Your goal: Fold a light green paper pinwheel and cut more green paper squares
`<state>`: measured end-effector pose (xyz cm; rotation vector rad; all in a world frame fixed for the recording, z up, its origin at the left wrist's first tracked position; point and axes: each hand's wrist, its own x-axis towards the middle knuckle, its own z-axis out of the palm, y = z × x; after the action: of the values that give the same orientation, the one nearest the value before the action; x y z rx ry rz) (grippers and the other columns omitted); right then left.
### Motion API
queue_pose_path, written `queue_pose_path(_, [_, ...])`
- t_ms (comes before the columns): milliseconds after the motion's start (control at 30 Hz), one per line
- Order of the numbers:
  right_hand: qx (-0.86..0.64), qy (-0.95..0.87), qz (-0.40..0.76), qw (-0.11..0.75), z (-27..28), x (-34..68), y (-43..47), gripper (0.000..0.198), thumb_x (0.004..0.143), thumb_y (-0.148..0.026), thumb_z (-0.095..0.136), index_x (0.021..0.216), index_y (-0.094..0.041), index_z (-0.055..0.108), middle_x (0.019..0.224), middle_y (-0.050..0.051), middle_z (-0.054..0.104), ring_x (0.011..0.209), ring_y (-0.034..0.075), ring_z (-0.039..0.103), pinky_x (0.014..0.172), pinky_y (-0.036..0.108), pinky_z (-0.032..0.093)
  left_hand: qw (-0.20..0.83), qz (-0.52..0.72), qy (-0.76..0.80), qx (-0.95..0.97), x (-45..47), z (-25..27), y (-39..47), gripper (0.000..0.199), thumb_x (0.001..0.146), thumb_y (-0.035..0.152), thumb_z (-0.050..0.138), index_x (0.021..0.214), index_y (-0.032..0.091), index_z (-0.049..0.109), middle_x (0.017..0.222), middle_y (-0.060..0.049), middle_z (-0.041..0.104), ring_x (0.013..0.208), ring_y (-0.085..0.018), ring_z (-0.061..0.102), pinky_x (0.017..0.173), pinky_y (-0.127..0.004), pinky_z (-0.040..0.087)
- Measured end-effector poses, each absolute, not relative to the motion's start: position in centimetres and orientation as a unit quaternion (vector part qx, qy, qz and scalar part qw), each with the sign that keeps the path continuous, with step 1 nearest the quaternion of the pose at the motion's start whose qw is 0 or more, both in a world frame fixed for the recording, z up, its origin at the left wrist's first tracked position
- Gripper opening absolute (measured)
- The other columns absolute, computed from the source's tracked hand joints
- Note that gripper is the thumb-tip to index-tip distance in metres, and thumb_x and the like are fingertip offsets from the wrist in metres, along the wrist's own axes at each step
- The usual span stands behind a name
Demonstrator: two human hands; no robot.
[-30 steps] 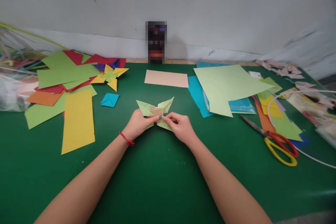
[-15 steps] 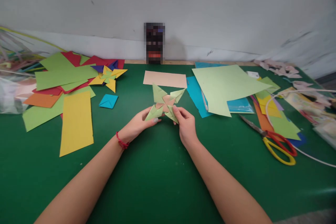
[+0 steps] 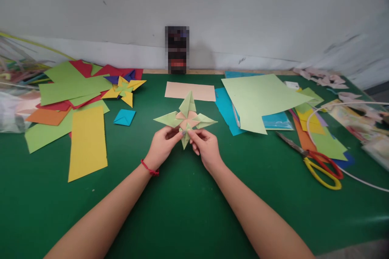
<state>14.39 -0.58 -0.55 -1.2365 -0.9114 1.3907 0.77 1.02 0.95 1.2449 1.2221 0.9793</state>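
Note:
A folded paper star (image 3: 187, 109) with pale green points and a peach centre is held up above the green table. My left hand (image 3: 164, 145) pinches it at the lower left, thumb on the near point. From the lower right, my right hand (image 3: 206, 145) grips the same near point between thumb and fingers. The thumbs almost meet there; the fingers behind the star are partly hidden. Just beyond the star lies a peach paper strip (image 3: 179, 90). To the left are a small folded blue paper piece (image 3: 124, 117) and a yellow and green paper star (image 3: 123, 89).
Yellow paper (image 3: 88, 145) and a pile of green, red and orange sheets (image 3: 73, 93) lie left. Right are a pale green sheet (image 3: 258, 99), blue paper (image 3: 227, 109) and scissors (image 3: 319, 166) with red and yellow handles. A blurred dark upright object (image 3: 177, 50) stands against the wall.
The star has turned so one point faces me. My hands have come closer together, now both at that near point instead of on two separate points.

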Motion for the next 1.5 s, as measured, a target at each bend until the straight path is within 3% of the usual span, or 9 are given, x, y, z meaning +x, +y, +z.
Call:
queue_pose_path(200, [-0.509,-0.383,0.579,0.509,-0.6,14.3,-0.6,0.026,0.067,-0.04,0.067,0.075,-0.017,0.057,0.053,-0.004,0.051,0.036,0.006,0.042,0.028,0.019,0.032,0.529,0.404,0.526,0.529,0.4,1.0,1.2,0.03,0.069,0.038,0.064,0.087,0.014,0.065,0.093,-0.008,0.069,0.088,-0.021,0.063,0.079,-0.033,0.047])
queue_pose_path(567, [-0.518,-0.366,0.581,0.511,-0.4,14.4,-0.5,0.027,0.064,-0.04,0.069,0.066,-0.017,0.056,0.046,-0.005,0.048,0.034,0.004,0.037,0.029,0.017,0.023,0.557,0.393,0.501,0.533,0.5,1.1,0.9,0.03,0.068,0.038,0.065,0.086,0.013,0.068,0.088,-0.007,0.07,0.086,-0.022,0.062,0.077,-0.031,0.047])
queue_pose_path(1133, [-0.501,-0.348,0.58,0.54,-0.7,14.3,-0.5,0.025,0.065,-0.038,0.069,0.069,-0.016,0.057,0.046,-0.006,0.048,0.034,0.004,0.037,0.03,0.016,0.023,0.626,0.463,0.48,0.405,0.9,0.3,0.9,0.024,0.065,0.033,0.07,0.08,0.014,0.067,0.078,-0.003,0.069,0.075,-0.015,0.063,0.071,-0.028,0.05])
queue_pose_path(1500, [-0.506,-0.359,0.576,0.533,-0.4,14.3,-0.5,0.026,0.063,-0.037,0.07,0.066,-0.016,0.055,0.045,-0.006,0.047,0.034,0.004,0.037,0.031,0.017,0.025,0.564,0.474,0.52,0.433,0.9,0.1,0.7,0.023,0.064,0.035,0.07,0.069,0.014,0.063,0.071,-0.002,0.067,0.068,-0.013,0.06,0.066,-0.027,0.049])
